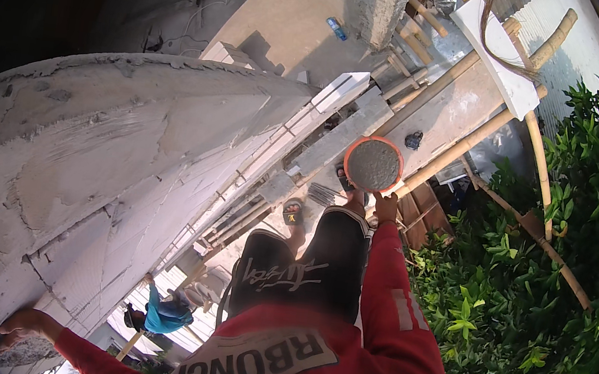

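Note:
My right hand [385, 208] grips the near rim of a round orange-red bucket [346, 164]. Smooth grey wet mortar [375, 165] fills the bucket almost to the brim; its lower body is hidden from above. The right arm reaches forward, holding the bucket in front of my right knee. Out to the far left, my left hand [24, 325] rests on the rough edge of a grey block wall [106, 238], fingers loosely bent and nothing held in them.
My sandalled feet stand on narrow planks [311, 215] beside the wall. Bamboo poles [462, 145] and a white board [496, 58] are ahead right. Leafy bushes [517, 303] fill the right side. Below left is another person [168, 313] in blue. A dark lump [414, 140] lies beyond the bucket.

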Demonstrator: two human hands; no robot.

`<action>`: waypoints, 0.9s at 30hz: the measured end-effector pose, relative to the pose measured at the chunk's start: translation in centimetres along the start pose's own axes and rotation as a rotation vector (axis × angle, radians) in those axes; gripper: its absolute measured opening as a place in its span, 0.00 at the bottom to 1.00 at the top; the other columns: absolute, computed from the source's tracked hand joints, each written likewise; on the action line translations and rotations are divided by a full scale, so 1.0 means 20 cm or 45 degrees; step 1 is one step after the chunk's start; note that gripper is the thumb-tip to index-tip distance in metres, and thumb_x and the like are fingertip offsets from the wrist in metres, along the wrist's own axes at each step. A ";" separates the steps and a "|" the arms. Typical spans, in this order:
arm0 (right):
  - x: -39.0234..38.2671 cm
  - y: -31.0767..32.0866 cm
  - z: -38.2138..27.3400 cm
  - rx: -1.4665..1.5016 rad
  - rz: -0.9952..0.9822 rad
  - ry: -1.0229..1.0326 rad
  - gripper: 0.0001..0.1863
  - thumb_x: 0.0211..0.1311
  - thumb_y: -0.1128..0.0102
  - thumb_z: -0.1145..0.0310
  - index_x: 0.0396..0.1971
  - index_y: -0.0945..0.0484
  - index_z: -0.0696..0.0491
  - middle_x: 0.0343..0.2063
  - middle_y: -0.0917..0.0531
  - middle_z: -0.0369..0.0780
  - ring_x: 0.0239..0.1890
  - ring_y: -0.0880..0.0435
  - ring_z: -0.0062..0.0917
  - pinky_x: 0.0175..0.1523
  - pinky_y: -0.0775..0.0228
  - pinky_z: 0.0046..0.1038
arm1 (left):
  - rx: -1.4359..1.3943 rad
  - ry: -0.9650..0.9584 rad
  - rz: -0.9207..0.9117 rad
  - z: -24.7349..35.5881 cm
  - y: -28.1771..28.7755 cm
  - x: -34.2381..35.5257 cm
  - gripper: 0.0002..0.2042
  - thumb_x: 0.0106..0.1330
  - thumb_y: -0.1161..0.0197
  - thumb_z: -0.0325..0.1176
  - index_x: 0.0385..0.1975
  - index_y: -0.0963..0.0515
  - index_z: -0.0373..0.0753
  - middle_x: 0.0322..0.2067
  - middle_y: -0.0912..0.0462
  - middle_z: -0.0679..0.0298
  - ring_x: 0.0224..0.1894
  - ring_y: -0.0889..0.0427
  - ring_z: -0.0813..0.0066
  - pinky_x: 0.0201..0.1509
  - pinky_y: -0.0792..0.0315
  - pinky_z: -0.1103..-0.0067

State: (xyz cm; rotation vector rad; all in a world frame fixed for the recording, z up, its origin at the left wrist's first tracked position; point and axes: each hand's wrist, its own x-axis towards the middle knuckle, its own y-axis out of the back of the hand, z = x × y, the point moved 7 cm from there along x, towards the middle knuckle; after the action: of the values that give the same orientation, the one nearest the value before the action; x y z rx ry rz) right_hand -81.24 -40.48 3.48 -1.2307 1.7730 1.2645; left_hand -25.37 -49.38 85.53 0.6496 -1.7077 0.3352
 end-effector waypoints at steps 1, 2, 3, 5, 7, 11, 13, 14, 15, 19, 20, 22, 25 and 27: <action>0.01 -0.01 0.00 0.161 -0.019 -0.052 0.53 0.52 0.31 0.45 0.68 0.45 0.65 0.61 0.27 0.57 0.58 0.22 0.47 0.56 0.25 0.41 | 0.009 -0.009 -0.014 0.01 0.00 0.00 0.46 0.75 0.61 0.63 0.70 0.55 0.18 0.72 0.58 0.28 0.77 0.58 0.37 0.77 0.54 0.51; 0.03 -0.02 0.01 0.231 -0.011 -0.170 0.48 0.54 0.31 0.46 0.66 0.40 0.61 0.60 0.28 0.52 0.58 0.25 0.41 0.51 0.27 0.43 | 0.017 -0.015 -0.028 0.01 0.00 0.01 0.46 0.75 0.61 0.63 0.70 0.55 0.18 0.72 0.58 0.28 0.77 0.58 0.37 0.77 0.54 0.51; 0.04 -0.03 0.02 0.302 -0.010 -0.293 0.42 0.55 0.30 0.47 0.63 0.34 0.57 0.60 0.29 0.46 0.57 0.28 0.36 0.47 0.29 0.45 | 0.028 -0.022 -0.035 0.01 0.01 0.02 0.45 0.75 0.62 0.62 0.70 0.55 0.19 0.72 0.58 0.29 0.77 0.58 0.38 0.77 0.54 0.52; 0.07 -0.07 0.00 0.312 -0.042 -0.343 0.30 0.57 0.32 0.45 0.52 0.27 0.50 0.47 0.23 0.37 0.44 0.25 0.26 0.42 0.34 0.36 | 0.038 -0.025 -0.045 0.00 0.01 0.04 0.45 0.76 0.62 0.62 0.71 0.55 0.19 0.72 0.58 0.30 0.77 0.58 0.39 0.77 0.55 0.52; 0.10 -0.12 -0.02 0.346 -0.170 -0.374 0.30 0.60 0.35 0.48 0.55 0.26 0.52 0.46 0.19 0.37 0.46 0.23 0.29 0.39 0.33 0.38 | 0.054 -0.040 -0.044 0.00 0.02 0.05 0.45 0.76 0.62 0.62 0.71 0.55 0.20 0.73 0.58 0.31 0.77 0.58 0.40 0.78 0.55 0.53; 0.15 -0.17 0.01 0.538 -0.084 -0.466 0.22 0.63 0.38 0.47 0.48 0.23 0.47 0.34 0.17 0.31 0.34 0.25 0.19 0.38 0.40 0.31 | 0.065 -0.019 -0.070 -0.01 0.01 0.04 0.44 0.76 0.63 0.62 0.72 0.55 0.21 0.73 0.58 0.33 0.78 0.59 0.42 0.78 0.55 0.55; 0.16 -0.22 0.01 0.724 -0.048 -0.474 0.21 0.63 0.39 0.48 0.46 0.22 0.49 0.28 0.17 0.32 0.34 0.24 0.20 0.38 0.38 0.28 | 0.066 -0.011 -0.070 -0.02 0.00 0.03 0.43 0.76 0.63 0.61 0.72 0.55 0.22 0.74 0.58 0.34 0.78 0.59 0.43 0.78 0.55 0.56; 0.15 -0.24 0.00 0.809 -0.041 -0.436 0.21 0.63 0.39 0.48 0.46 0.22 0.50 0.28 0.17 0.32 0.34 0.24 0.20 0.38 0.38 0.27 | 0.067 0.006 -0.079 -0.02 0.00 0.03 0.43 0.76 0.63 0.61 0.72 0.55 0.23 0.74 0.58 0.35 0.78 0.59 0.44 0.79 0.55 0.56; 0.15 -0.26 -0.01 0.886 -0.021 -0.435 0.22 0.64 0.39 0.49 0.46 0.23 0.50 0.27 0.17 0.33 0.34 0.24 0.20 0.38 0.38 0.27 | 0.061 0.021 -0.075 -0.04 -0.01 0.03 0.43 0.76 0.63 0.61 0.73 0.55 0.23 0.74 0.58 0.35 0.78 0.59 0.44 0.79 0.56 0.56; 0.17 -0.27 -0.08 1.045 0.123 -0.390 0.18 0.62 0.38 0.51 0.40 0.25 0.49 0.20 0.26 0.32 0.26 0.27 0.23 0.39 0.32 0.29 | 0.058 0.079 -0.050 -0.10 0.02 0.03 0.42 0.77 0.64 0.61 0.73 0.55 0.24 0.75 0.58 0.37 0.78 0.59 0.47 0.79 0.56 0.58; 0.18 -0.25 -0.10 1.049 0.151 -0.361 0.18 0.63 0.39 0.51 0.40 0.23 0.52 0.29 0.24 0.35 0.30 0.27 0.24 0.38 0.32 0.28 | 0.057 0.091 -0.045 -0.12 0.03 0.03 0.42 0.77 0.64 0.60 0.73 0.55 0.25 0.75 0.58 0.38 0.78 0.59 0.47 0.79 0.56 0.58; 0.20 -0.21 -0.12 0.964 0.197 -0.373 0.21 0.64 0.40 0.51 0.44 0.20 0.54 0.41 0.22 0.39 0.36 0.25 0.26 0.39 0.30 0.29 | 0.067 0.114 -0.061 -0.13 0.04 0.01 0.41 0.77 0.64 0.60 0.74 0.55 0.26 0.75 0.58 0.39 0.79 0.59 0.48 0.80 0.56 0.59; 0.17 -0.14 -0.24 0.852 0.168 -0.289 0.21 0.60 0.37 0.47 0.43 0.23 0.48 0.35 0.25 0.35 0.30 0.31 0.22 0.31 0.36 0.25 | 0.175 0.153 -0.082 -0.11 0.05 -0.04 0.39 0.78 0.63 0.58 0.75 0.56 0.29 0.76 0.59 0.43 0.79 0.58 0.49 0.80 0.59 0.60; 0.10 -0.13 -0.42 0.682 0.087 -0.124 0.21 0.60 0.37 0.48 0.43 0.22 0.49 0.35 0.25 0.35 0.30 0.30 0.22 0.31 0.35 0.25 | 0.088 0.006 -0.054 -0.03 0.04 -0.06 0.36 0.79 0.63 0.54 0.76 0.57 0.33 0.77 0.58 0.45 0.79 0.59 0.50 0.80 0.60 0.60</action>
State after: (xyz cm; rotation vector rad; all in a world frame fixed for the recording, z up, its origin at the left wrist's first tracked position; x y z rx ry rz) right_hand -79.37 -49.38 3.67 -0.7955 1.9231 0.7866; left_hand -25.29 -48.10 84.58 0.7345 -1.6814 0.3667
